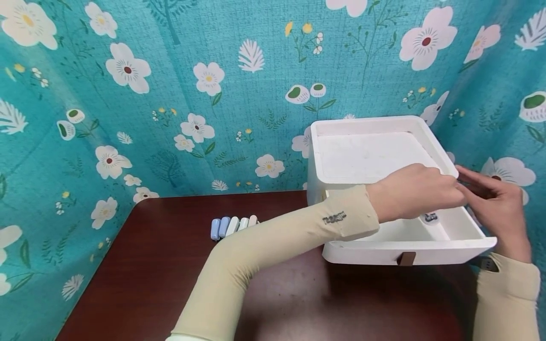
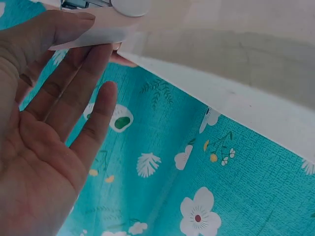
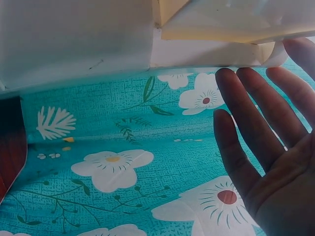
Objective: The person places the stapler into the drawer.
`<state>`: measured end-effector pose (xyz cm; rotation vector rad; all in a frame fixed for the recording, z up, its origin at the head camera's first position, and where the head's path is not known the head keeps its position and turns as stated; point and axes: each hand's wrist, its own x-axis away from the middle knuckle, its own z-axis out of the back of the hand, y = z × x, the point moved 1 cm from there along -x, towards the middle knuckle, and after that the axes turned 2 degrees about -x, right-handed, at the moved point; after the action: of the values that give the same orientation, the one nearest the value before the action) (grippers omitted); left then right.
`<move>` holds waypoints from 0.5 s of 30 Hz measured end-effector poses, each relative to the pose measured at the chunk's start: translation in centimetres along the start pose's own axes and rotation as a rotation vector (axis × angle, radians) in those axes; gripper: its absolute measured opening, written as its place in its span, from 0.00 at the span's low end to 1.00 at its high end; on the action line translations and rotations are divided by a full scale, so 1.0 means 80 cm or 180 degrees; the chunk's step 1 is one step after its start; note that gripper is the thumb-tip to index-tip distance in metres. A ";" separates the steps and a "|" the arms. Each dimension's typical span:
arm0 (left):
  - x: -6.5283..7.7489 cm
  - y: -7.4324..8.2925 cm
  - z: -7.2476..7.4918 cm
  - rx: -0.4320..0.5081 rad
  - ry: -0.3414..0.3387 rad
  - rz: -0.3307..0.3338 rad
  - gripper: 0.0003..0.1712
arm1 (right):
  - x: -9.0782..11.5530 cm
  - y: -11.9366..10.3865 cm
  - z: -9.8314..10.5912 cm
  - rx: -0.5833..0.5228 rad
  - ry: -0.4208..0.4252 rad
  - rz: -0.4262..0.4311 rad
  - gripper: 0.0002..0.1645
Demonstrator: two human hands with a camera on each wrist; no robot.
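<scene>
Head looks down; wrist views (close) share the white box [image 1: 375, 156].

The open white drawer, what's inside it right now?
In the open drawer only one small dark object shows, on its white floor. The left hand and sleeve cover much of the interior, so anything beneath them is hidden.

The left hand [image 1: 415, 192] and its sleeve cover much of the open drawer [image 1: 409, 246], so its contents are mostly hidden; one small dark item [image 1: 431, 217] inside is too small to identify. What the right hand [image 1: 496, 208] pinches stays unclear.
</scene>
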<state>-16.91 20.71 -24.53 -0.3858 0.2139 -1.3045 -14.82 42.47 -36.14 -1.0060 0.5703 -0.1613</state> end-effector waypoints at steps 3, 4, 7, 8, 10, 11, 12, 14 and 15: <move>-0.009 0.005 -0.005 -0.0034 0.0032 -0.0061 0.21 | 0.002 0.001 0.001 0.0067 0.0012 -0.0036 0.29; -0.013 0.006 -0.007 -0.0030 0.0012 -0.0076 0.21 | 0.003 0.002 0.001 0.0083 0.0011 -0.0059 0.29; -0.021 0.011 -0.011 -0.0024 -0.0081 -0.0115 0.25 | 0.005 0.004 0.001 0.0120 0.0007 -0.0116 0.30; -0.023 0.012 -0.013 -0.0043 -0.0097 -0.0127 0.25 | 0.005 0.004 0.001 0.0129 0.0004 -0.0136 0.30; -0.026 0.013 -0.015 -0.0101 -0.0126 -0.0143 0.27 | 0.004 0.005 0.001 0.0126 0.0005 -0.0144 0.30; -0.027 0.014 -0.016 -0.0149 -0.0118 -0.0150 0.27 | 0.003 0.005 0.000 0.0109 0.0004 -0.0126 0.30; -0.027 0.014 -0.018 -0.0194 -0.0098 -0.0153 0.27 | 0.003 0.005 0.000 0.0098 0.0002 -0.0113 0.30; -0.028 0.013 -0.020 -0.0257 -0.0063 -0.0147 0.27 | 0.002 0.005 0.001 0.0078 0.0000 -0.0095 0.30; -0.029 0.013 -0.021 -0.0288 -0.0048 -0.0150 0.27 | 0.002 0.005 0.001 0.0054 -0.0001 -0.0081 0.30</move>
<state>-17.16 22.87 -26.66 -0.4799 0.2530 -1.3408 -14.73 42.69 -36.52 -0.9971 0.5550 -0.1883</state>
